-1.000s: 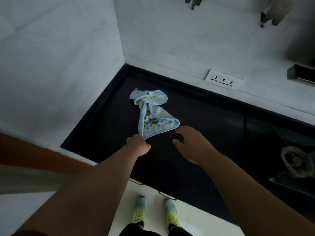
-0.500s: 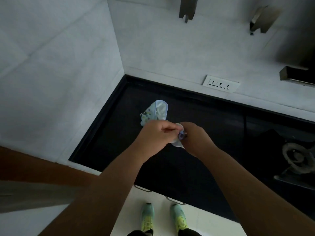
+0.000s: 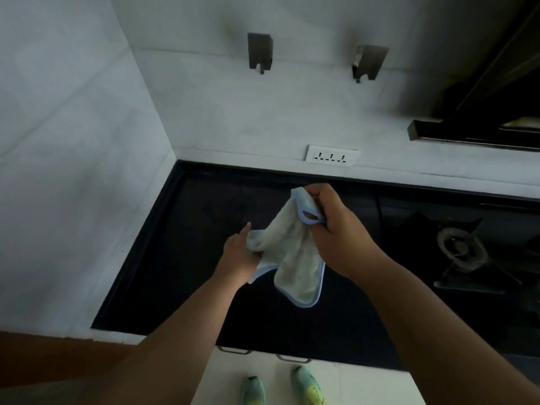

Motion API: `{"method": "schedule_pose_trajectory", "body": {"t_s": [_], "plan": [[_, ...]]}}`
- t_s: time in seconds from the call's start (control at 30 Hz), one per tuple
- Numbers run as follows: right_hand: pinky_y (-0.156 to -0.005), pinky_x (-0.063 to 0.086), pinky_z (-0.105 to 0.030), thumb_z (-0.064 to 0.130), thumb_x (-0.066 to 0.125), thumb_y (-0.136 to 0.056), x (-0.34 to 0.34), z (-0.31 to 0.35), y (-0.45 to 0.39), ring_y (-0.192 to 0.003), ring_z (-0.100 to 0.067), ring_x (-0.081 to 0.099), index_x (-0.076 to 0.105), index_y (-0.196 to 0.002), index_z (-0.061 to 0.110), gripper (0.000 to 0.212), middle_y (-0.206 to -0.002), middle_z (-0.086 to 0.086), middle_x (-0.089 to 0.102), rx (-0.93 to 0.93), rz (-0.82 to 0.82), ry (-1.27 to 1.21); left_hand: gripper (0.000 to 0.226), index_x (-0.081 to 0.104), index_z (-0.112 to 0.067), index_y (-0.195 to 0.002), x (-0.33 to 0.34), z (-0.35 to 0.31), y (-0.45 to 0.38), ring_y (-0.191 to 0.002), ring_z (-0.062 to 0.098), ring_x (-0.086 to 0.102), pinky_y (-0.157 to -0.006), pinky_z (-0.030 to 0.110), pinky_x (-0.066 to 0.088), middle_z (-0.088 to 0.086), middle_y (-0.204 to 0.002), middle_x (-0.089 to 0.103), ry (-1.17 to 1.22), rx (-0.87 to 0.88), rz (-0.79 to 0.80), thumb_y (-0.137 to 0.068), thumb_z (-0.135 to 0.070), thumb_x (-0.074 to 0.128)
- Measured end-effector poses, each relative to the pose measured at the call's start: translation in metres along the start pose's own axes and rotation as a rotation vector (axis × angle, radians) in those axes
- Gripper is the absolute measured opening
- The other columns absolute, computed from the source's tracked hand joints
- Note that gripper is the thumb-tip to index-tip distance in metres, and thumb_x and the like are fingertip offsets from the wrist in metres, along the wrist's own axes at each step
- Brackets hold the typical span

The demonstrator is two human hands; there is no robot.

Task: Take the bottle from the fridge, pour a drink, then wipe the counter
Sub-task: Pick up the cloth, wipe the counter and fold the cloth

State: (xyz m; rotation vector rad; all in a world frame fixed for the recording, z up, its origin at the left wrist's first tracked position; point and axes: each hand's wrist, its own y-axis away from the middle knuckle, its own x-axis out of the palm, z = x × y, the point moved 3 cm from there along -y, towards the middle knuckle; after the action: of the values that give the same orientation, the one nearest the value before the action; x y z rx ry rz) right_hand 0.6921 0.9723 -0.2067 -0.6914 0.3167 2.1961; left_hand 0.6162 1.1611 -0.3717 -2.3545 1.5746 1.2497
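There was a single view, from a wide-angle camera worn on the person's head. It looked forward and steeply down onto the dark surface (image 3: 181, 258), which met two white tiled walls at its far left corner. It sat close: both forearms reached in from the bottom edge, and the left hand (image 3: 238, 258) and right hand (image 3: 339, 229) filled the middle of the picture. The shoes (image 3: 306, 387) showed below the surface's near edge. Straight lines bowed toward the picture's edges.
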Motion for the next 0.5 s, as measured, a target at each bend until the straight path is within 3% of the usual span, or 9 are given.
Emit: {"method": "schedule_pose_trajectory", "body": {"t_s": [0.07,0.13,0.2,0.3,0.4,0.5], "plan": [[-0.065,0.049,-0.023,-0.006,0.044,-0.093,-0.009,-0.004,0.007,-0.082,-0.001,0.063,0.041,-0.134,0.043,0.064,-0.101,0.015,0.064,0.008,-0.027,-0.005,0.040,0.058,-0.026,-0.139,-0.004,-0.016,0.003,-0.109,0.019,0.064,-0.091,0.036,0.055,0.003,-0.128,0.066,0.002,-0.073,0.067,-0.102,-0.036,0.049],[-0.069,0.051,-0.018,-0.009,0.041,-0.089,-0.016,-0.010,0.013,-0.089,-0.003,0.065,0.036,-0.144,0.053,0.083,-0.112,0.016,0.063,0.047,-0.037,0.005,0.027,0.062,-0.028,-0.120,-0.011,-0.030,0.008,-0.090,0.016,0.066,-0.077,0.035,0.056,-0.001,-0.107,0.069,0.023,-0.093,0.066,-0.103,-0.037,0.043],[-0.079,0.046,-0.009,-0.010,0.038,-0.089,-0.020,-0.018,0.019,-0.106,-0.001,0.061,0.049,-0.140,0.057,0.085,-0.125,0.018,0.058,0.104,-0.040,0.031,0.024,0.058,-0.028,-0.114,-0.018,-0.045,0.018,-0.087,0.018,0.069,-0.077,0.038,0.059,0.000,-0.102,0.069,0.121,-0.049,0.034,-0.106,-0.039,0.039],[-0.083,0.036,0.006,-0.011,0.041,-0.090,-0.018,-0.029,0.023,-0.120,-0.003,0.055,0.069,-0.130,0.039,0.069,-0.132,0.016,0.056,0.161,-0.055,0.046,0.022,0.055,-0.028,-0.112,-0.030,-0.075,0.034,-0.080,0.016,0.071,-0.067,0.033,0.057,0.000,-0.093,0.070,0.133,0.116,-0.011,-0.110,-0.037,0.036],[-0.077,0.040,0.002,0.007,0.059,-0.097,-0.012,-0.035,0.024,-0.108,0.004,0.057,0.060,-0.142,0.033,0.053,-0.142,0.013,0.050,0.160,-0.027,0.095,0.020,0.056,-0.027,-0.113,-0.042,-0.111,0.053,-0.077,0.011,0.070,-0.067,0.032,0.058,-0.003,-0.089,0.071,0.131,0.321,-0.032,-0.110,-0.035,0.038],[-0.079,0.039,0.002,0.027,0.077,-0.091,-0.008,-0.030,0.025,-0.106,0.017,0.050,0.046,-0.152,0.034,0.069,-0.141,0.018,0.041,0.119,-0.016,0.124,0.016,0.062,-0.030,-0.108,-0.048,-0.139,0.072,-0.081,0.002,0.070,-0.071,0.023,0.057,-0.008,-0.091,0.072,0.199,0.488,0.072,-0.107,-0.035,0.047]]}}
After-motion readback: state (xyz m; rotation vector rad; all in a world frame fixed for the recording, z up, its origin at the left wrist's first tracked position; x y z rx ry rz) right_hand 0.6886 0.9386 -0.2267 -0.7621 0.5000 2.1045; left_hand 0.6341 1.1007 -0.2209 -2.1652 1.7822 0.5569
